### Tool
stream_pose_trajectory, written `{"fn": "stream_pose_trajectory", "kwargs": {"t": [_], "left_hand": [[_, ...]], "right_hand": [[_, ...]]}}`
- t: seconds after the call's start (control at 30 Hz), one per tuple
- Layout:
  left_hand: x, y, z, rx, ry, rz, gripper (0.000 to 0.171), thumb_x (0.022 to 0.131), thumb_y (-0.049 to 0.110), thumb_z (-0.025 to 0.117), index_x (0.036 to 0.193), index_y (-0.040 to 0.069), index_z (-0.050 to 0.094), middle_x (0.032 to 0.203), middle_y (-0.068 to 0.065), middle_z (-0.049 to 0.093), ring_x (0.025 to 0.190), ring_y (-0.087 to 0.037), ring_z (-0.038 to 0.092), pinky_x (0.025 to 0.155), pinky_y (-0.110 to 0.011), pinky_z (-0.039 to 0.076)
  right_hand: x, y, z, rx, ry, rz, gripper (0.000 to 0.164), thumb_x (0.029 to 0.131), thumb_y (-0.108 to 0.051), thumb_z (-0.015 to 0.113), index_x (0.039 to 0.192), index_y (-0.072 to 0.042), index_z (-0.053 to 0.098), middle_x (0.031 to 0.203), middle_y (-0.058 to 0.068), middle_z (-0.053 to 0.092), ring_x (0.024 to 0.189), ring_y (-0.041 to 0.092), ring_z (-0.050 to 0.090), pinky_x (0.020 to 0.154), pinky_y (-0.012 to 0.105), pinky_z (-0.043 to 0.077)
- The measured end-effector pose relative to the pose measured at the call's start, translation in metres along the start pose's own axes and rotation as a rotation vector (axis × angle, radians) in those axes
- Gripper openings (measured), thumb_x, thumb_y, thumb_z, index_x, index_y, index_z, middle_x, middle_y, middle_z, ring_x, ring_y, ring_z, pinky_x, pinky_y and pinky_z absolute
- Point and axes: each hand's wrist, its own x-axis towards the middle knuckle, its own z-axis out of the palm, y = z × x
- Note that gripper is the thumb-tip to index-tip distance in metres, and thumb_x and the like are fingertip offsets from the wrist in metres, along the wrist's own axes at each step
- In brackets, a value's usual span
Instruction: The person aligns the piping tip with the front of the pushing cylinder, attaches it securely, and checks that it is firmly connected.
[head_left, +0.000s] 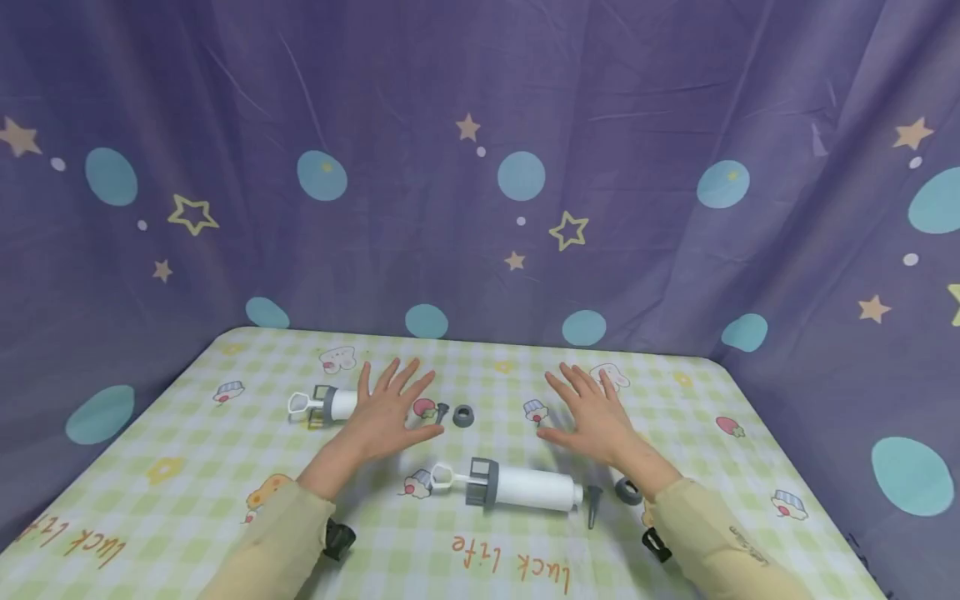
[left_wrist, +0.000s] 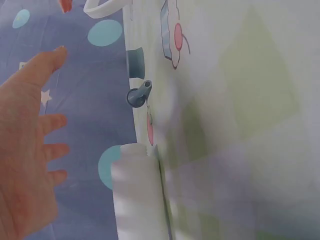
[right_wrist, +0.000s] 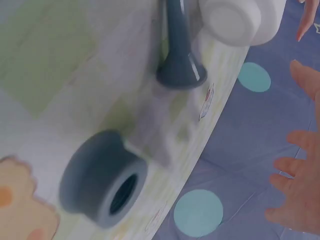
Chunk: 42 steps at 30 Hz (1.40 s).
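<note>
My left hand (head_left: 378, 421) is open with fingers spread, above the table and overlapping the rear white syringe-like tube (head_left: 344, 405), whose front part it hides in the head view. That tube has a grey frame and a white pull handle. Beyond my left thumb lie a grey cone nozzle (head_left: 441, 412) and a grey ring cap (head_left: 463, 416). My right hand (head_left: 596, 423), likewise spread and holding nothing, hovers behind a second white tube (head_left: 534, 487) of the same kind. This tube's grey nozzle (right_wrist: 181, 60) and ring cap (right_wrist: 107, 180) lie by its tip, below my right wrist.
A green-and-white checked cloth (head_left: 405, 550) with printed pictures covers the table. Behind it hangs a purple curtain (head_left: 405, 233) with stars and blue dots. Black straps (head_left: 340, 539) sit at both wrists, below the pale sleeves (head_left: 273, 542).
</note>
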Motion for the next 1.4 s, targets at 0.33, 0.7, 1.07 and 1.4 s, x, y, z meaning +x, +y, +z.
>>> {"fn": "stream_pose_trajectory", "kwargs": {"t": [0.33,0.7,1.07,1.4], "left_hand": [[0.004,-0.001,0.005,-0.022,0.07,0.025,0.074,0.077,0.059,0.058,0.135,0.014,0.044,0.145,-0.01,0.033,0.133,-0.033,0.026,0.106,-0.059,-0.001],[0.009,0.002,0.012,-0.12,0.094,0.004,0.062,0.08,0.043,0.064,0.13,0.009,0.049,0.138,-0.012,0.042,0.126,-0.032,0.038,0.107,-0.058,0.009],[0.018,0.008,0.021,-0.226,0.059,-0.015,0.049,0.082,0.028,0.065,0.124,0.006,0.054,0.127,-0.012,0.052,0.115,-0.033,0.049,0.095,-0.052,0.036],[0.027,0.018,0.026,-0.25,-0.012,-0.054,0.037,0.082,0.023,0.065,0.115,0.007,0.06,0.115,-0.008,0.058,0.084,-0.02,0.062,0.08,-0.04,0.047]], "right_hand": [[0.015,-0.017,0.006,0.026,0.008,-0.043,0.078,0.078,-0.061,0.056,0.14,-0.018,0.036,0.144,0.01,0.034,0.132,0.03,0.031,0.109,0.054,0.01],[0.034,-0.039,0.015,0.046,-0.005,-0.075,0.074,0.079,-0.057,0.058,0.137,-0.016,0.041,0.139,0.008,0.042,0.127,0.027,0.039,0.109,0.052,0.015],[0.053,-0.066,0.023,0.15,-0.093,-0.085,0.062,0.081,-0.048,0.061,0.131,-0.014,0.048,0.128,0.006,0.053,0.12,0.025,0.047,0.107,0.048,0.025],[0.068,-0.082,0.025,0.171,-0.214,-0.083,0.054,0.081,-0.041,0.064,0.125,-0.012,0.053,0.12,0.005,0.058,0.107,0.022,0.056,0.091,0.041,0.044]]}}
